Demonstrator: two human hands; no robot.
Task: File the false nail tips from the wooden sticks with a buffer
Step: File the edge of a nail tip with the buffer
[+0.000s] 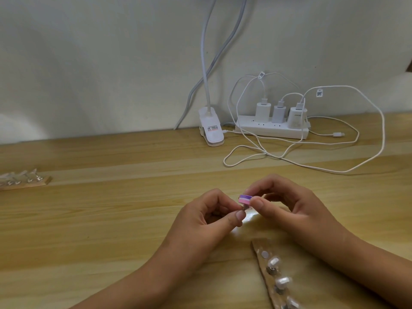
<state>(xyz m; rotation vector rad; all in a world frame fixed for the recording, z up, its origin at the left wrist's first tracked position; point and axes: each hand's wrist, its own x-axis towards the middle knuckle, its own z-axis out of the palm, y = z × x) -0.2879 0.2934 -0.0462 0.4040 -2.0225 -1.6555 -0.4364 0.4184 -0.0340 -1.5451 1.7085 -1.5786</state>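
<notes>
My right hand [287, 204] pinches a small pink and purple buffer [311, 199] between thumb and fingers, above the wooden table [111, 219]. My left hand [207, 221] pinches a tiny clear nail tip [312, 207] just under the buffer's end; most of the tip is hidden by my fingers. The two hands meet at the middle of the view. A wooden stick [270, 284] with several clear nail tips [282, 282] on small mounts lies below my right wrist. A second wooden stick [26, 185] with several tips lies at the far left.
A white clip lamp base [211, 128] stands at the table's back by the wall. To its right, a white power strip [272, 128] holds three chargers, and loose white cables [312, 157] loop over the table behind my hands.
</notes>
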